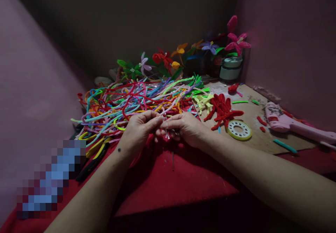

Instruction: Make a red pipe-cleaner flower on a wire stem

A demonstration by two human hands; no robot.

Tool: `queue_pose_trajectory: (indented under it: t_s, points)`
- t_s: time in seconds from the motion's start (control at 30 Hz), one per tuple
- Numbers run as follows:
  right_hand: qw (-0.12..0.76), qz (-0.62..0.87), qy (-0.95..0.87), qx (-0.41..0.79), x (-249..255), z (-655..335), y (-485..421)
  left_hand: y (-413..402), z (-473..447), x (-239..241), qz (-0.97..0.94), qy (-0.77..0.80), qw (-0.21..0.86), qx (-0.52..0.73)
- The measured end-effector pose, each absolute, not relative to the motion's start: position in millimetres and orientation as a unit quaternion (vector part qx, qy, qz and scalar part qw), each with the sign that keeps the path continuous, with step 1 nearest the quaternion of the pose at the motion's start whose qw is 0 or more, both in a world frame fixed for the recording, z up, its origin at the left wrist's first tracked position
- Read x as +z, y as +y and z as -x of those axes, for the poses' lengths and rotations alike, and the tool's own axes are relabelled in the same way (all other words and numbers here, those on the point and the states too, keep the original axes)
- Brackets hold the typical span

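Between my two hands is a small bunch of thin white flower stamens (167, 135), with pale tips showing above and below my fingers. My left hand (139, 129) pinches the bunch with thumb and forefinger from the left. From the other side, my right hand (189, 126) has its fingers closed on the same stamens. A thin dark wire (173, 161) lies on the red cloth (181, 187) just below my hands. Right behind them spreads a heap of coloured pipe cleaners (126, 101).
Red pipe-cleaner petals (223, 108), a yellow-rimmed tape roll (246, 132) and a pink long-handled tool (299, 126) lie on a brown board (256, 145). Yellow-and-black pliers (96, 161) rest at left. Pipe-cleaner flowers (162, 58) and a lidded jar (230, 71) stand behind.
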State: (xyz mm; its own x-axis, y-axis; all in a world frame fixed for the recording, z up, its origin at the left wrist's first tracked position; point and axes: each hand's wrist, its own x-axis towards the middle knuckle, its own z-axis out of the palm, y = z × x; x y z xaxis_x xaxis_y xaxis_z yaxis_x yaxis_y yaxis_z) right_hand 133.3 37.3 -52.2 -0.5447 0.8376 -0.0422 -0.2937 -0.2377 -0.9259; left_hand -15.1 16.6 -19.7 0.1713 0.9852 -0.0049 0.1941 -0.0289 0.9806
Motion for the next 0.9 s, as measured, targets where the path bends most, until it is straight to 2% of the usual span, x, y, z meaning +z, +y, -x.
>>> queue_pose_trajectory:
  t_s: [0.13,0.33,0.57,0.67,0.8,0.9]
  points:
    - [0.388,0.285,-0.472,0.739,-53,-133,38,18,14,-18,-0.593,0.495,0.477,0.419]
    - [0.382,0.275,-0.466,0.749,-54,-133,38,19,14,-17,-0.645,0.526,0.391,0.393]
    - [0.386,0.281,-0.459,0.749,-54,-131,39,19,13,-19,-0.637,0.53,0.379,0.412]
    - [0.385,0.279,-0.456,0.753,-51,-132,38,20,15,-22,-0.615,0.516,0.43,0.413]
    - [0.372,0.27,-0.435,0.774,-50,-132,38,22,21,-23,-0.522,0.475,0.595,0.384]
    - [0.343,0.246,-0.422,0.803,-51,-133,39,26,24,-22,-0.469,0.448,0.665,0.371]
